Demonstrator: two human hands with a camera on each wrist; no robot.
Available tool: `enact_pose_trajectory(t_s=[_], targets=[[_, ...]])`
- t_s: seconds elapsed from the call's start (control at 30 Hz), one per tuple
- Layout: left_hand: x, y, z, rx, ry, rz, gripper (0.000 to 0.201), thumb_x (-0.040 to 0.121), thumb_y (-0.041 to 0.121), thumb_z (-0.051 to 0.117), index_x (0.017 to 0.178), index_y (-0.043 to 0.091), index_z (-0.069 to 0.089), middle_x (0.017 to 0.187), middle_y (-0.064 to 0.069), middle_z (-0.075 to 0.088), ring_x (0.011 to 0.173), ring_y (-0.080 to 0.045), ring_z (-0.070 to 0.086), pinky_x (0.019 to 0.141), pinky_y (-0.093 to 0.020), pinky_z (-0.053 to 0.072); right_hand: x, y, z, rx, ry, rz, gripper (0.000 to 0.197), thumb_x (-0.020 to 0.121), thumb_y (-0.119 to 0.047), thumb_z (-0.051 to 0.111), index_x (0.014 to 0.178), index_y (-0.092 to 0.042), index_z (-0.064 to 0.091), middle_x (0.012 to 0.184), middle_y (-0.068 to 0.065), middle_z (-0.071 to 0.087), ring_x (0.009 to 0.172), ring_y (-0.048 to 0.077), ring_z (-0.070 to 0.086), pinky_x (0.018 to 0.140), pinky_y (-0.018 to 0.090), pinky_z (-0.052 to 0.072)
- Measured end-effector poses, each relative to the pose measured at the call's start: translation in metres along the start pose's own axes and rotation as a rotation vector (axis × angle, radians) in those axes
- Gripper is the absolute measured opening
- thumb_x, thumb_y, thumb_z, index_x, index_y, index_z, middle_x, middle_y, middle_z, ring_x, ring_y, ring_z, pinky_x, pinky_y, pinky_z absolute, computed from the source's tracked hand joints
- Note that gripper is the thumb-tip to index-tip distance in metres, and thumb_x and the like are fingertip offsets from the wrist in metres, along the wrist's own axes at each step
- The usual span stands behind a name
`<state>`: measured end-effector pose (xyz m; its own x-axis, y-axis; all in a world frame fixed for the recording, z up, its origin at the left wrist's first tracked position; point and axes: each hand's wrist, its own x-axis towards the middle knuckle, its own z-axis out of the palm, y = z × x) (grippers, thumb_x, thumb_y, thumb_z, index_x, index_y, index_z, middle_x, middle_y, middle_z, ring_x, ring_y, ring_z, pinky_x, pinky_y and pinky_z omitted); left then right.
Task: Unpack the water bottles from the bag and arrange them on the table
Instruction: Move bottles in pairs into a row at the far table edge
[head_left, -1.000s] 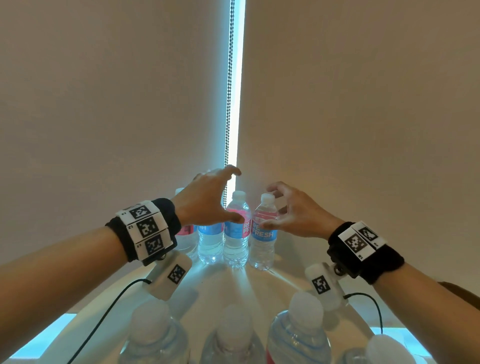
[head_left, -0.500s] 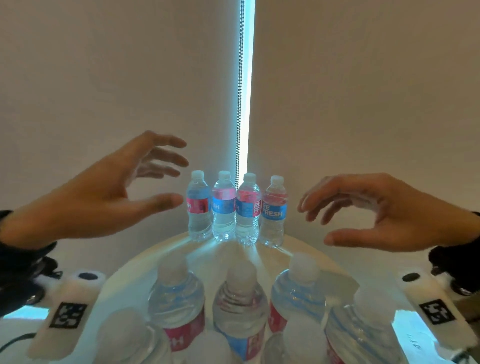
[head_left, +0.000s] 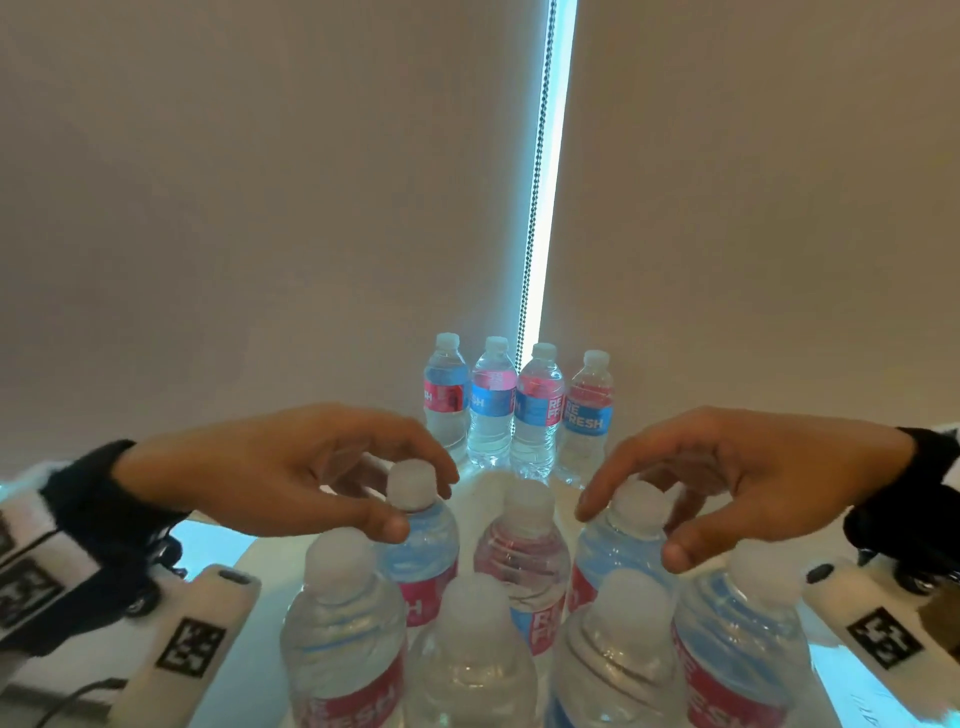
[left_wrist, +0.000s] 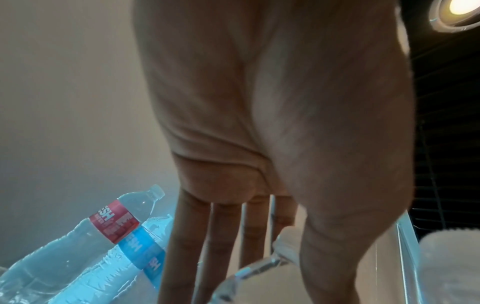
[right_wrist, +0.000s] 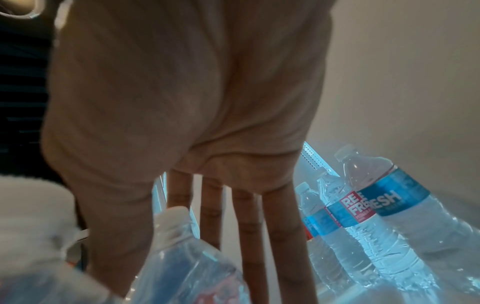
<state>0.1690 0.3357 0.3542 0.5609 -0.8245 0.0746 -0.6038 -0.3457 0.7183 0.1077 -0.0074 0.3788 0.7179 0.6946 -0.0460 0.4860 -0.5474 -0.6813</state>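
Observation:
Several clear water bottles with red-and-blue labels stand crowded at the near side of the white round table (head_left: 249, 558). My left hand (head_left: 415, 506) arches over the white cap of the left rear bottle (head_left: 423, 551), thumb in front and fingers behind; the cap (left_wrist: 287, 239) sits between thumb and straight fingers. My right hand (head_left: 631, 535) arches the same way over the right rear bottle (head_left: 613, 556), whose cap (right_wrist: 172, 218) lies between its thumb and fingers. Neither hand plainly clamps a cap. No bag shows.
A tidy row of several bottles (head_left: 514, 410) stands at the table's far edge, against closed blinds with a bead chain (head_left: 537, 208). Bare tabletop lies between that row and the near cluster. A middle bottle (head_left: 524, 551) stands between my hands.
Both hands left the far row, drew back spread in the air, then dropped onto the caps of two near bottles. The view has tilted down.

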Motion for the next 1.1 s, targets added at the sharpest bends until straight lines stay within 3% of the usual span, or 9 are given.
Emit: enact_pose_trajectory(t_s=[0.23, 0.3, 0.43, 0.53, 0.6, 0.67, 0.87, 1.0, 1.1], targets=[[-0.003, -0.004, 0.004, -0.091, 0.047, 0.033, 0.030, 0.091, 0.004, 0.068, 0.121, 0.007, 0.064, 0.121, -0.010, 0.069, 0.115, -0.029, 0.066, 0.096, -0.039, 0.055, 0.005, 0.006, 0.005, 0.092, 0.014, -0.031, 0.037, 0.089, -0.002, 0.069, 0.125, -0.006, 0.062, 0.129, 0.013, 0.064, 0.122, 0.034, 0.061, 0.088, 0.043, 0.059], [-0.002, -0.005, 0.006, -0.081, 0.081, 0.055, 0.027, 0.092, 0.007, 0.067, 0.118, 0.004, 0.065, 0.118, -0.013, 0.070, 0.112, -0.032, 0.067, 0.095, -0.036, 0.056, 0.005, 0.008, 0.005, 0.107, 0.026, -0.035, 0.034, 0.089, -0.001, 0.068, 0.122, -0.010, 0.064, 0.129, 0.014, 0.065, 0.121, 0.035, 0.061, 0.087, 0.046, 0.059], [0.000, -0.008, 0.003, -0.118, 0.116, 0.010, 0.036, 0.088, 0.034, 0.071, 0.114, 0.010, 0.065, 0.114, -0.017, 0.071, 0.111, -0.037, 0.067, 0.087, -0.056, 0.057, 0.006, 0.011, -0.001, 0.070, 0.064, -0.051, 0.030, 0.089, -0.006, 0.069, 0.119, -0.011, 0.066, 0.125, 0.018, 0.066, 0.116, 0.040, 0.063, 0.085, 0.061, 0.056], [0.005, -0.007, -0.007, -0.144, 0.178, -0.030, 0.025, 0.092, 0.030, 0.067, 0.111, 0.013, 0.066, 0.111, -0.013, 0.075, 0.110, -0.029, 0.071, 0.079, -0.042, 0.063, 0.012, 0.008, -0.010, 0.044, 0.113, -0.063, 0.033, 0.088, -0.023, 0.070, 0.119, -0.012, 0.066, 0.121, 0.016, 0.070, 0.110, 0.044, 0.066, 0.086, 0.060, 0.056], [0.010, -0.004, -0.015, -0.143, 0.239, -0.029, 0.023, 0.087, 0.026, 0.065, 0.108, 0.016, 0.068, 0.110, -0.011, 0.076, 0.107, -0.026, 0.072, 0.073, -0.032, 0.063, 0.019, 0.006, -0.018, 0.040, 0.162, -0.050, 0.033, 0.088, -0.017, 0.068, 0.119, -0.006, 0.065, 0.115, 0.012, 0.073, 0.104, 0.031, 0.071, 0.082, 0.045, 0.060], [0.018, -0.003, -0.022, -0.107, 0.293, -0.025, 0.025, 0.085, 0.028, 0.066, 0.107, 0.017, 0.068, 0.107, -0.010, 0.076, 0.104, -0.026, 0.073, 0.071, -0.029, 0.062, 0.031, 0.006, -0.026, 0.026, 0.217, -0.035, 0.033, 0.087, -0.013, 0.065, 0.118, -0.001, 0.063, 0.109, 0.013, 0.074, 0.097, 0.023, 0.072, 0.078, 0.041, 0.062], [0.053, -0.021, -0.033, 0.063, 0.475, -0.033, 0.015, 0.094, 0.020, 0.066, 0.105, 0.010, 0.067, 0.098, -0.012, 0.076, 0.094, -0.033, 0.075, 0.076, -0.051, 0.062, 0.075, 0.012, -0.039, -0.046, 0.371, 0.007, 0.032, 0.086, -0.028, 0.068, 0.111, -0.008, 0.065, 0.104, 0.011, 0.072, 0.091, 0.023, 0.074, 0.077, 0.049, 0.062], [0.074, -0.037, -0.034, 0.190, 0.543, -0.066, 0.018, 0.093, 0.024, 0.067, 0.106, 0.012, 0.068, 0.094, -0.004, 0.075, 0.083, -0.030, 0.076, 0.073, -0.050, 0.062, 0.107, 0.019, -0.042, -0.136, 0.472, 0.066, 0.021, 0.093, -0.025, 0.067, 0.108, -0.010, 0.065, 0.102, 0.001, 0.069, 0.091, 0.025, 0.074, 0.074, 0.048, 0.064], [0.087, -0.046, -0.035, 0.210, 0.569, -0.097, 0.022, 0.092, 0.024, 0.068, 0.108, 0.010, 0.068, 0.096, -0.008, 0.075, 0.084, -0.027, 0.075, 0.073, -0.048, 0.062, 0.127, 0.026, -0.042, -0.195, 0.504, 0.119, 0.020, 0.094, -0.028, 0.066, 0.106, -0.012, 0.064, 0.110, 0.006, 0.066, 0.091, 0.026, 0.073, 0.072, 0.045, 0.064]])
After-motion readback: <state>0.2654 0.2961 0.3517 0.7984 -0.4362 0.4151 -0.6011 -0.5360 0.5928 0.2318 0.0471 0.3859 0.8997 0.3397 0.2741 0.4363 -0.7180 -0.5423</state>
